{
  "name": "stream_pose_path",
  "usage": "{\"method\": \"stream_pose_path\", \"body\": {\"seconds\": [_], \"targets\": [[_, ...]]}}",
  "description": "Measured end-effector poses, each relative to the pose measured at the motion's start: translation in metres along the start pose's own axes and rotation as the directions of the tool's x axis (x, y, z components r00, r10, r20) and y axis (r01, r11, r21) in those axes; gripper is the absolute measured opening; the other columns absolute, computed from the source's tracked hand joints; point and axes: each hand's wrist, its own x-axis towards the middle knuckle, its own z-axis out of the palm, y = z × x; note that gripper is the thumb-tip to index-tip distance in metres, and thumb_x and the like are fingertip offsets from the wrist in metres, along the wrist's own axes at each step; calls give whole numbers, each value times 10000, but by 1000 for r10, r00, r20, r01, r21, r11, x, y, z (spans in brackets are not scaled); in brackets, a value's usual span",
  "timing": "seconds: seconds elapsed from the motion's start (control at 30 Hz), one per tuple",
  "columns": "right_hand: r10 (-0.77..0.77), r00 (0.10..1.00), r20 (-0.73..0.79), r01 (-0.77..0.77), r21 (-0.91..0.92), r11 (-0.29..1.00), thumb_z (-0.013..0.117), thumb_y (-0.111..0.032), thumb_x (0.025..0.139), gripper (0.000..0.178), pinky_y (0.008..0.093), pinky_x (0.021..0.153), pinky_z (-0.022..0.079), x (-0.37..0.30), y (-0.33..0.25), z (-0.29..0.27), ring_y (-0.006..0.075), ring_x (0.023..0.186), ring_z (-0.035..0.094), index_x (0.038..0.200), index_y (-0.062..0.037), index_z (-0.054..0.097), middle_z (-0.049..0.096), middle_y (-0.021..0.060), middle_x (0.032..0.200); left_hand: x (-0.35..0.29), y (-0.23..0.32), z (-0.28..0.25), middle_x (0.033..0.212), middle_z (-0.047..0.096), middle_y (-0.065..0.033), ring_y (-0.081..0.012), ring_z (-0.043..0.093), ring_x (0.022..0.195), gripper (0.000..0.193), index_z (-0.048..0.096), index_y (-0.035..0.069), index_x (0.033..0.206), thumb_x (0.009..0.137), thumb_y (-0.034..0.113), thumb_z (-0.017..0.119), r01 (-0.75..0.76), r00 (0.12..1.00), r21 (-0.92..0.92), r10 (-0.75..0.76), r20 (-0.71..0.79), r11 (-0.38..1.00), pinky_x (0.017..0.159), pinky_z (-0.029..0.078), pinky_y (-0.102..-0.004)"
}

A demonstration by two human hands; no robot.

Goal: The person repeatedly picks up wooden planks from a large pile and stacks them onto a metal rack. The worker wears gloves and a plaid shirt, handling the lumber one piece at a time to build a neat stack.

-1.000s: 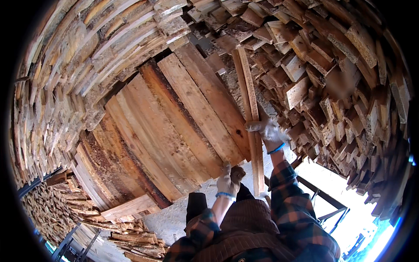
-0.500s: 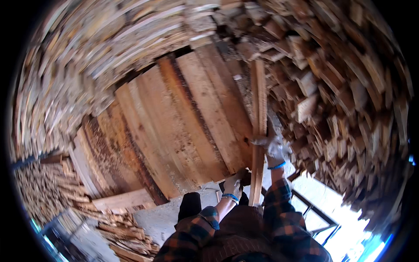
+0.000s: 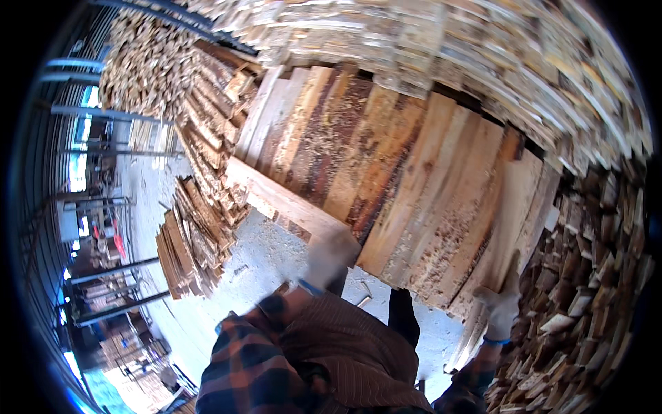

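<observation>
Nearest, at the lower edge, a person wears a plaid shirt (image 3: 245,359) and a brown striped apron (image 3: 345,338). The gloved left hand (image 3: 331,259) is at the near end of a pale board (image 3: 293,201) that lies crosswise along the left part of the planks' near edge; motion blur hides its fingers, so I cannot tell whether they grip. The gloved right hand (image 3: 502,307) is at the near right corner, over a narrow board (image 3: 471,336). Its thumb stands apart from its fingers, but I cannot tell whether they clamp the wood.

The planks (image 3: 431,200) lie side by side in front of the person, brown and tan, strewn with wood chips. Around them is a pale grey floor (image 3: 265,252).

To the left lie loose slabs (image 3: 196,231); to the right and beyond rise a dark lumber stack (image 3: 572,303) and a lighter lumber stack (image 3: 476,41). Farther left are a heap of cut wood (image 3: 148,65) and blue-grey metal beams (image 3: 110,112). The far shed is small and glaring, its contents unclear; the round lens edge cuts off the stacks.
</observation>
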Motion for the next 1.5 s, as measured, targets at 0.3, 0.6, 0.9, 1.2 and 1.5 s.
{"method": "stream_pose_path", "body": {"seconds": [0.3,0.6,0.9,1.2,1.5], "targets": [[-328,767,551,637,-596,488,738,-196,606,914,447,661,536,118,-196,284,377,845,635,1428,-206,339,614,204,919,139,-169,-152,1373,446,-232,-417,362,1314,698,395,15,1391,901,500,499,81,966,796,149,-211,600,1080,267,-548],[-327,748,578,639,-761,114,688,-217,742,830,441,725,513,255,-237,534,303,925,612,1468,-219,287,575,166,1073,176,-156,-147,1347,445,-259,-506,366,1277,754,385,12,1395,861,537,474,62,995,648,4,-100,759,1080,258,-594],[-364,719,592,652,-756,58,598,-115,787,719,408,773,484,248,-243,549,301,975,594,1455,-207,348,594,126,1089,179,-150,-163,1350,449,-254,-487,389,1271,790,376,29,1406,846,580,462,85,996,663,-49,-73,744,1072,270,-600],[-540,667,513,705,-669,236,677,-84,709,758,384,653,516,167,-215,375,290,849,612,1408,-201,408,596,144,981,165,-171,-141,1511,284,-222,-468,230,1389,755,293,79,1481,935,600,314,42,994,700,42,-103,713,1131,154,-585],[162,982,99,50,-958,284,519,-93,881,687,512,1027,381,130,-38,112,367,1223,493,1486,-304,269,499,199,1314,173,-158,-130,1438,385,-223,-436,331,1337,763,337,78,1448,904,610,399,7,991,792,102,-87,611,1107,251,-543]]}}
